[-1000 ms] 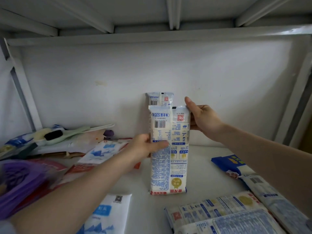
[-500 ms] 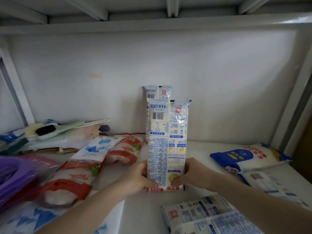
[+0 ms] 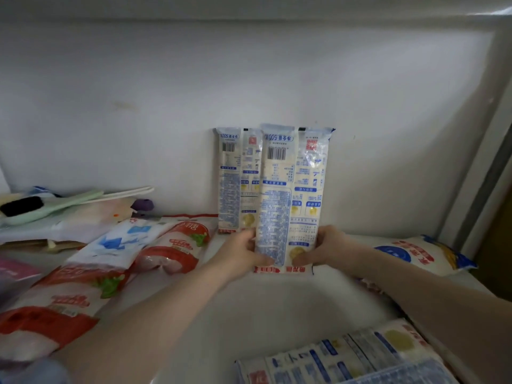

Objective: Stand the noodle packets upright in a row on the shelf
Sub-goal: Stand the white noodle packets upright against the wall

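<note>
Two tall white-and-blue noodle packets stand upright on the white shelf (image 3: 277,306). One noodle packet (image 3: 237,181) leans on the back wall. The nearer noodle packet (image 3: 291,195) stands just right of it and partly overlaps it. My left hand (image 3: 241,254) grips that nearer packet's lower left edge and my right hand (image 3: 322,249) grips its lower right edge. More noodle packets (image 3: 346,358) lie flat at the front right.
Red-and-white sugar bags (image 3: 171,245) and a blue-and-white bag (image 3: 116,242) lie at the left. A blue-printed white bag (image 3: 415,253) lies at the right by the shelf post (image 3: 482,162). Brushes and clutter (image 3: 41,209) sit far left.
Both hands slid down from the front packet's upper part to its base. The packet has shifted back and right, so it now stands beside the rear packet near the wall.
</note>
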A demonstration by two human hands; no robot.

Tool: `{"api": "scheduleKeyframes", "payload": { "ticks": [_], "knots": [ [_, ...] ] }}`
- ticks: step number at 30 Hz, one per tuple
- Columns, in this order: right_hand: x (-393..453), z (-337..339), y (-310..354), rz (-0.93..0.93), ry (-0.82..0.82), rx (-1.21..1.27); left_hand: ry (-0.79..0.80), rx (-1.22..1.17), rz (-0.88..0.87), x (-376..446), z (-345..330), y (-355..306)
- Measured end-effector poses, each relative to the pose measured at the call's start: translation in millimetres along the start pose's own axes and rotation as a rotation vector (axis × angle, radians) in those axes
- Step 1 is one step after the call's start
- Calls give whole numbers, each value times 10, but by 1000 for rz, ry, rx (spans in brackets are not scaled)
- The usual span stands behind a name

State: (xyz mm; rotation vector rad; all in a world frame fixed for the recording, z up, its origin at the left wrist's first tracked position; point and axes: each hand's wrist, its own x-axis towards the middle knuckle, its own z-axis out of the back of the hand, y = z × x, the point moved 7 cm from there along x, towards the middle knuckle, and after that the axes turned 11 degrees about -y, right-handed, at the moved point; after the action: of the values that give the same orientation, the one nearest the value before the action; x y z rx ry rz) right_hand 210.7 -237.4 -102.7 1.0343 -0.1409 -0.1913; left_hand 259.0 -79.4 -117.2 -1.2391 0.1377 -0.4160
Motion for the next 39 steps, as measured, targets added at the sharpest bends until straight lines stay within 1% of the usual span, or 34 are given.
{"api": "scheduleKeyframes", "payload": {
  "ticks": [9,13,20,27,32,39],
  "knots": [
    [415,207,-52,-26,-34,6,-106,-13,0,485,-218,21],
    [584,209,-109,-48,-51,-12,-150,3,1,636,-258,94],
    [820,153,-170,-80,-67,9,-243,-66,-21,800,-239,173],
    [967,133,-230,-103,-62,24,-300,-121,-62,877,-258,237],
    [1046,113,-264,-111,-39,20,-324,-151,-57,906,-273,286],
    [1099,103,-250,-90,19,-10,-401,-112,-71,908,-271,341]
  ]
}}
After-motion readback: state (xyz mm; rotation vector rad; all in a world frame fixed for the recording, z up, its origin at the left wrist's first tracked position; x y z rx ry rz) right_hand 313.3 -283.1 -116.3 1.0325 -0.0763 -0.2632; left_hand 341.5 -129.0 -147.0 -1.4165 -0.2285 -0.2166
